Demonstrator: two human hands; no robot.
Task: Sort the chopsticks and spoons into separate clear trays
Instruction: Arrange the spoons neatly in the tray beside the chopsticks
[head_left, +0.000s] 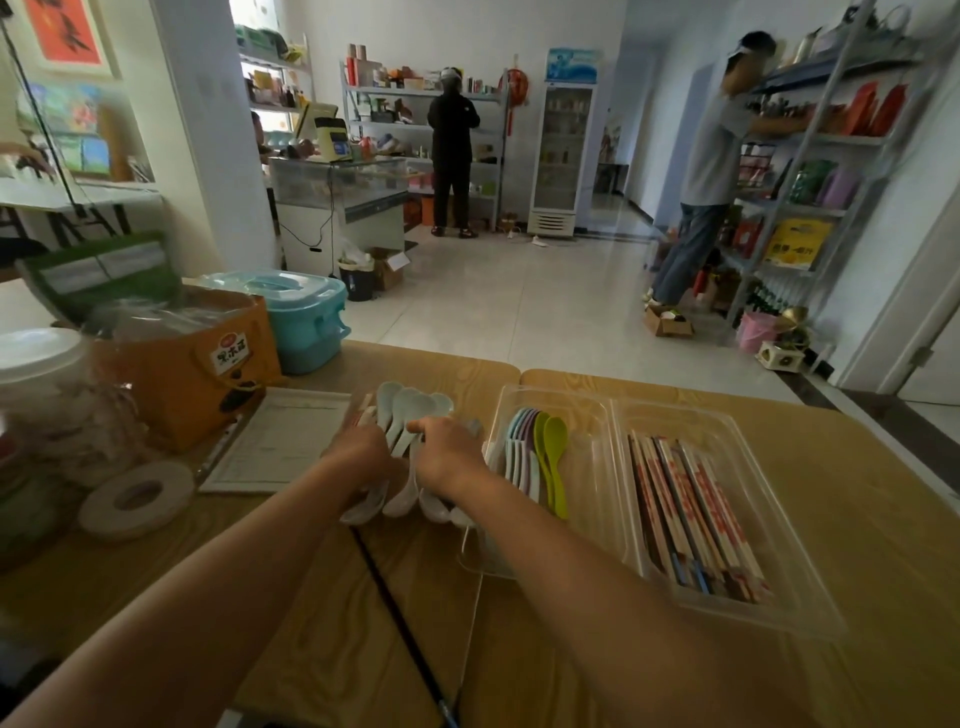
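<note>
While left hand (363, 448) and right hand (448, 453) both grip the bunched white ceramic spoons (410, 408) near the far edge of the desk (363, 597), just left of the spoon tray (589, 457), the risk is an overfull grasp: one slips and chips.

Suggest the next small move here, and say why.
Probably lift the white spoons and carry them right into the spoon tray. Both the left hand and right hand grip that bunch on the table, the tray already holds coloured spoons, and the other tray holds chopsticks.
</note>
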